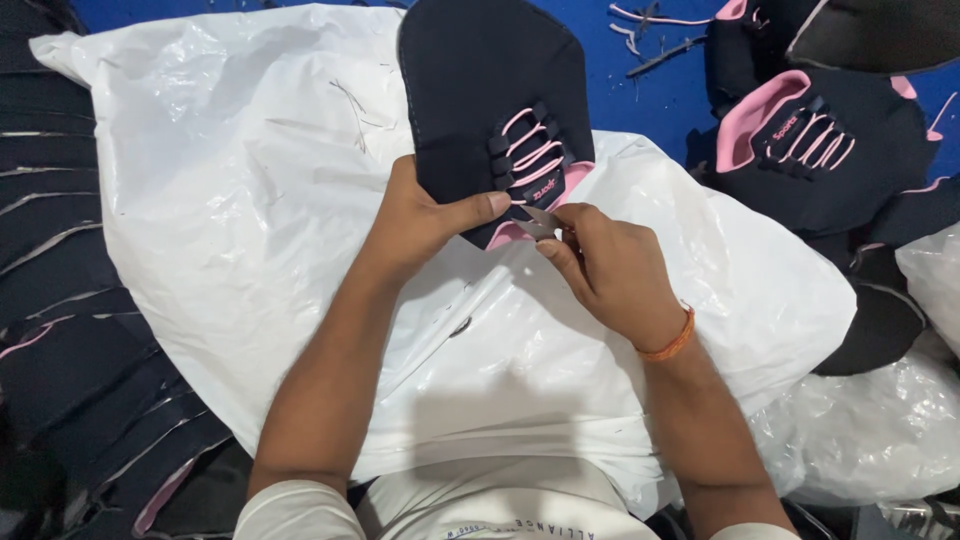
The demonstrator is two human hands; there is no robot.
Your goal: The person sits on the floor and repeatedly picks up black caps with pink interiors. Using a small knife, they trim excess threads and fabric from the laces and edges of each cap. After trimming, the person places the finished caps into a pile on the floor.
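A dark navy shoe upper (470, 80) with pink laces and pink lining lies flat on a white plastic sheet (250, 180) over my lap. My left hand (420, 215) grips its lower left edge, thumb pressed on the fabric near the laces. My right hand (600, 265) pinches a small metal blade or snips (542, 218) whose tip touches the pink tongue end of the upper. An orange thread band circles my right wrist.
Several finished navy and pink uppers (815, 140) lie stacked at the upper right on a blue surface (640, 95), with loose pink thread scraps (650, 25). Dark fabric pieces (60, 300) pile at the left. Crumpled clear plastic (880, 430) sits at the lower right.
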